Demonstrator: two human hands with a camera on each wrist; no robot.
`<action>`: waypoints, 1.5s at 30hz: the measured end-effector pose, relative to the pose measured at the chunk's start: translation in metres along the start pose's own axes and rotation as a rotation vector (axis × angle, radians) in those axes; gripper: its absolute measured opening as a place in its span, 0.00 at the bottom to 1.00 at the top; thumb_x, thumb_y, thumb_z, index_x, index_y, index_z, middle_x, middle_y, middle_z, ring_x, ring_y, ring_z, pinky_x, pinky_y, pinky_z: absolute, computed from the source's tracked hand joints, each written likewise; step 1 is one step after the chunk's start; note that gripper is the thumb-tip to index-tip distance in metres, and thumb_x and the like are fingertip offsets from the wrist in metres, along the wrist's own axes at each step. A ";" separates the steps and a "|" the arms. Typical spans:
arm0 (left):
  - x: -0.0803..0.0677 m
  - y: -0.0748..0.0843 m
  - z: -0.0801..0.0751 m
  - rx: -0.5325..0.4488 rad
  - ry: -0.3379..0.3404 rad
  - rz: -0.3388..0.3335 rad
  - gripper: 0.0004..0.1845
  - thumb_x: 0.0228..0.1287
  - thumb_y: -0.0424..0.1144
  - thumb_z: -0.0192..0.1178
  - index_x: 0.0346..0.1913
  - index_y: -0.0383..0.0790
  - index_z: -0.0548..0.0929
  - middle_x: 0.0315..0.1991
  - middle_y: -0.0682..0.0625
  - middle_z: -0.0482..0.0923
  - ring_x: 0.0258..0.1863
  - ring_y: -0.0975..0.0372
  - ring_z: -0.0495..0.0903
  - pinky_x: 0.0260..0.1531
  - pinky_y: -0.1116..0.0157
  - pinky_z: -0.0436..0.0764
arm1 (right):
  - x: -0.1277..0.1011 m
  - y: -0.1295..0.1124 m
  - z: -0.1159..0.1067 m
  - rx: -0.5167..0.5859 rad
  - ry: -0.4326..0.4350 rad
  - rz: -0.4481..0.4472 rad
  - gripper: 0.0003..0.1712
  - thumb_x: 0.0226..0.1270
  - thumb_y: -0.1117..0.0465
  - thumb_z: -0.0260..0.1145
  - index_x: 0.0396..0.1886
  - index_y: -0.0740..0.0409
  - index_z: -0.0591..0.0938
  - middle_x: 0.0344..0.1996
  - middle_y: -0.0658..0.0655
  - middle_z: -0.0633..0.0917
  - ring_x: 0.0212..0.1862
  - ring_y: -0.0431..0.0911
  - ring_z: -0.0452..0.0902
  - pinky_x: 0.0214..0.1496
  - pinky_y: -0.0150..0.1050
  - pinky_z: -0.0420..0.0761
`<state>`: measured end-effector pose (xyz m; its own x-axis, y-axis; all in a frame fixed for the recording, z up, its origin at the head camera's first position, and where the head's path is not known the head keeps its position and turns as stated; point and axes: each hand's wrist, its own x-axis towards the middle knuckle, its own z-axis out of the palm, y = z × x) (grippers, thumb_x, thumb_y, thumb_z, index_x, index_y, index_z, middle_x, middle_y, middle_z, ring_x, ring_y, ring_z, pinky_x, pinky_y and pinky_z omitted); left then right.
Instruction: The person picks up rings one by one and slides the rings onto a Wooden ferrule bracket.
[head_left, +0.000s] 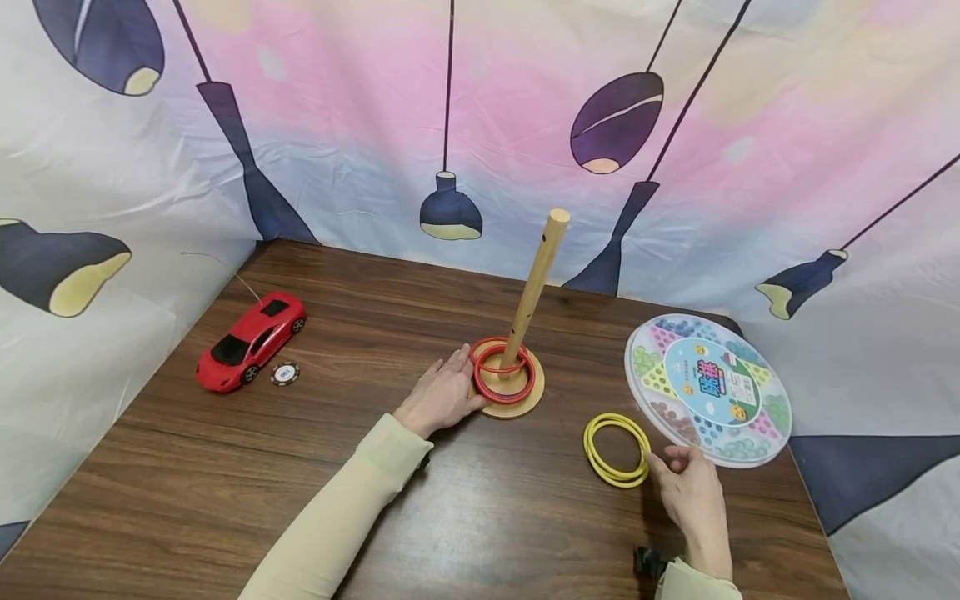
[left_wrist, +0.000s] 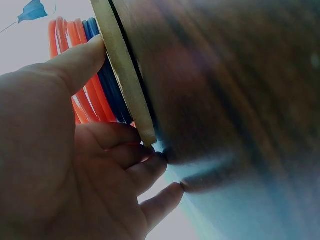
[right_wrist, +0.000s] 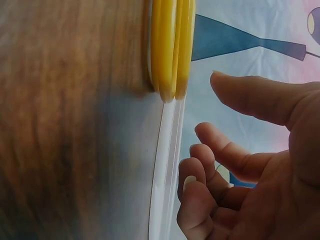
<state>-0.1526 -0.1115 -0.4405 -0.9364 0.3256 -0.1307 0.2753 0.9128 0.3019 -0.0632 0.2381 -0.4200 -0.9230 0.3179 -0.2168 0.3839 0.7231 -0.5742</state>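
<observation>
Your left hand (head_left: 444, 392) steadies the base (head_left: 517, 407), thumb on the red rings (head_left: 504, 372). Just beyond your right hand's (head_left: 690, 492) loosely curled, empty fingers lie light, stiff yellow rings (head_left: 617, 448); pinch their near rim.

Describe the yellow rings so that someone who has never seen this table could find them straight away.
On the brown wooden table, look to the right of the upright wooden peg stand, towards the round clear game box. The yellow rings lie flat in a small stack just left of that box, at the fingertips of the right hand. They alone are yellow and off the peg; the red rings sit round it.
</observation>
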 end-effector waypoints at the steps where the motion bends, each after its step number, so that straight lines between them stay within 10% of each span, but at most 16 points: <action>1: 0.000 0.000 0.000 -0.002 0.000 0.000 0.43 0.68 0.58 0.56 0.73 0.29 0.60 0.76 0.38 0.49 0.74 0.52 0.52 0.70 0.51 0.55 | 0.000 0.000 0.000 0.006 -0.009 -0.001 0.28 0.67 0.48 0.64 0.50 0.68 0.74 0.40 0.64 0.74 0.42 0.57 0.71 0.43 0.51 0.71; 45: -0.001 0.001 -0.001 -0.007 -0.002 -0.004 0.44 0.67 0.59 0.57 0.73 0.28 0.59 0.75 0.38 0.49 0.74 0.52 0.52 0.70 0.51 0.55 | 0.013 0.000 0.005 -0.032 -0.104 -0.008 0.32 0.66 0.41 0.64 0.49 0.68 0.75 0.36 0.63 0.79 0.37 0.54 0.76 0.41 0.50 0.73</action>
<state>-0.1517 -0.1111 -0.4386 -0.9372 0.3221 -0.1341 0.2696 0.9125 0.3076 -0.0752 0.2391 -0.4271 -0.9231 0.2480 -0.2940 0.3757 0.7452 -0.5510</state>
